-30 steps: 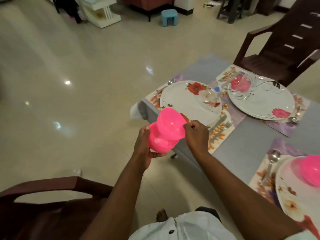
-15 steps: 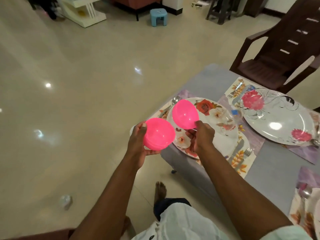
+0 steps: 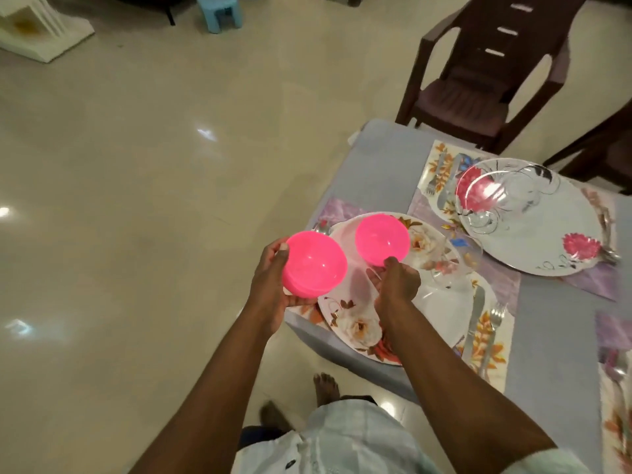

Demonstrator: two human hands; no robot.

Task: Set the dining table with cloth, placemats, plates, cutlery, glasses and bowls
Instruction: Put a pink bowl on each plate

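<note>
Pink bowl [image 3: 382, 240] in right hand [image 3: 396, 282]

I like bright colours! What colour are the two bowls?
Both bowls are bright pink, seen clearly in the head view.

Near plate [image 3: 352, 323] has open room in its middle, but a glass [image 3: 455, 261] stands right beside it (knife [image 3: 473, 319] and fork [image 3: 490, 333] too). Gray tabletop [image 3: 554, 336] beyond lies bare.
</note>
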